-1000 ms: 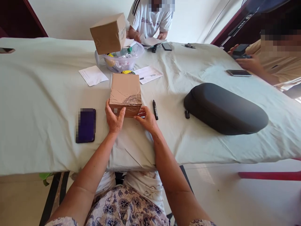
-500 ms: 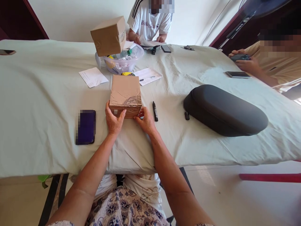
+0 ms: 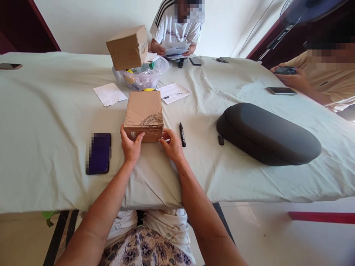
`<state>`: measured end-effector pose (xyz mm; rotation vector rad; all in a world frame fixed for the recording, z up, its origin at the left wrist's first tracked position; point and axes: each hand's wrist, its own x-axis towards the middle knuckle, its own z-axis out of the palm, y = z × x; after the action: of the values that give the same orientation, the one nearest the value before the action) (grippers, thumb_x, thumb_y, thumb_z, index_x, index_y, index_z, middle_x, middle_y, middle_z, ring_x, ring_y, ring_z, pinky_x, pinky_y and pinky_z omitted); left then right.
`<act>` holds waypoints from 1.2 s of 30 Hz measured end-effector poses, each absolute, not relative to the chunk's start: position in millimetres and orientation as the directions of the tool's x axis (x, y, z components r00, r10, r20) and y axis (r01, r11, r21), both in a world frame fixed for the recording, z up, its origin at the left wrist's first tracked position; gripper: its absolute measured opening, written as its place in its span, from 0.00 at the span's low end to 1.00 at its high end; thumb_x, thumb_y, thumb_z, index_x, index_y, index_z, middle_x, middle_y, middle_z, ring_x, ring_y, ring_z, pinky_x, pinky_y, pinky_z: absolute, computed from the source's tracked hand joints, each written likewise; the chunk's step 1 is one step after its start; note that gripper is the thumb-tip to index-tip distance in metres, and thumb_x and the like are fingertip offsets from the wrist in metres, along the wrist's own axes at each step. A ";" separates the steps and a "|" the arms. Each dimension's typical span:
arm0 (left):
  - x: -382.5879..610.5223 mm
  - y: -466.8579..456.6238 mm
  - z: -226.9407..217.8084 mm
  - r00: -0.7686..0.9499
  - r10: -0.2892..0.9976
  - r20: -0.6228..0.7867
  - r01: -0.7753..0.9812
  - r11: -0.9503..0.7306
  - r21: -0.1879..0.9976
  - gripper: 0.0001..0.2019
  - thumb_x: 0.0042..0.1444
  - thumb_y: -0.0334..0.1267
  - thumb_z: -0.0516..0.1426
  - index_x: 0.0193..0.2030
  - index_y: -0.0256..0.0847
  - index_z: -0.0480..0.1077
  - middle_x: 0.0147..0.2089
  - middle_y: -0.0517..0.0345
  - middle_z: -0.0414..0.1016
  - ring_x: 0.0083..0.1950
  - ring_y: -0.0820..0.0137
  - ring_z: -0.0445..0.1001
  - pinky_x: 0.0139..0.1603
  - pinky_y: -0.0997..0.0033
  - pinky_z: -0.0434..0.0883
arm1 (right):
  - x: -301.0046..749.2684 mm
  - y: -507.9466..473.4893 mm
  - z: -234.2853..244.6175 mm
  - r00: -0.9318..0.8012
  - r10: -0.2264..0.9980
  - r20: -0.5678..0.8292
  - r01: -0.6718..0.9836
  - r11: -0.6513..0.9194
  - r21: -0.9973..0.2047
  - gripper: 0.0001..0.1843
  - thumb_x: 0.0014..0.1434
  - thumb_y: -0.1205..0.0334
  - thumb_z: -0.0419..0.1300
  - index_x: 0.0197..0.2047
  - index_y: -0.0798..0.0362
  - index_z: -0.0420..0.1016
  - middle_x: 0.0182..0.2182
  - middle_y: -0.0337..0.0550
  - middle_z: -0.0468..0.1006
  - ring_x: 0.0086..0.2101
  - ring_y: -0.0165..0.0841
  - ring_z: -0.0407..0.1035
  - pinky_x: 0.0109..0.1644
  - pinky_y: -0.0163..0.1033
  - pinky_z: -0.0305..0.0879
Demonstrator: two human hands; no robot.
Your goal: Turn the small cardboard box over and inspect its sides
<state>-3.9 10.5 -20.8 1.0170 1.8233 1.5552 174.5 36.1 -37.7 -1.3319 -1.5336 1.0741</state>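
A small brown cardboard box (image 3: pixel 144 111) with dark scribbled lines near its front right top edge sits on the cloth-covered table in front of me. My left hand (image 3: pixel 131 146) grips its front left corner, thumb on the front face and fingers along the left side. At the front right corner, my right hand (image 3: pixel 171 145) has thumb and fingers curled against the box's lower edge; part of those fingers is hidden. To the right of that hand lies a black marker (image 3: pixel 182 134). A dark blue phone (image 3: pixel 98 153) lies left of my left hand.
A big dark grey case (image 3: pixel 269 133) lies to the right, a small black object (image 3: pixel 220 139) beside it. Behind the box are paper sheets (image 3: pixel 110 94) and a plastic basin (image 3: pixel 163 70) topped by another cardboard box (image 3: pixel 126 50). Two people sit at the far and right sides.
The box and both my hands have shifted slightly left, my grip looking much the same. The person opposite has raised the papers. The whole view has tilted a little upward.
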 end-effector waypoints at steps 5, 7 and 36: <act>-1.2 5.5 -19.2 -0.572 0.819 0.044 0.112 0.025 0.993 0.47 0.45 0.61 0.70 0.66 0.40 0.58 0.65 0.41 0.71 0.68 0.59 0.71 0.73 0.61 0.64 | 169.6 30.4 -21.3 -0.008 0.988 0.156 0.229 0.154 -0.961 0.19 0.61 0.44 0.63 0.46 0.49 0.74 0.43 0.45 0.76 0.45 0.38 0.73 0.46 0.42 0.72; 0.5 2.9 -20.1 -0.558 0.829 0.035 0.113 0.034 0.993 0.47 0.44 0.61 0.70 0.66 0.41 0.59 0.65 0.42 0.71 0.69 0.58 0.70 0.73 0.60 0.65 | 167.3 29.4 -19.8 0.050 0.987 0.152 0.198 0.139 -0.970 0.22 0.61 0.40 0.61 0.45 0.50 0.73 0.44 0.47 0.76 0.46 0.38 0.73 0.45 0.42 0.74; 3.8 1.9 -9.6 -0.440 0.853 -0.280 -0.356 0.120 0.927 0.45 0.33 0.53 0.75 0.56 0.49 0.57 0.51 0.55 0.76 0.48 0.67 0.79 0.42 0.72 0.77 | 165.8 34.8 -20.3 0.195 0.874 0.444 0.196 0.409 -0.891 0.21 0.69 0.45 0.57 0.59 0.44 0.74 0.58 0.47 0.76 0.60 0.40 0.71 0.65 0.53 0.71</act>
<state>3.8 1.9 -9.6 0.5291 1.3941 1.5274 165.8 34.8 -20.3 -1.0798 -1.3163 0.6352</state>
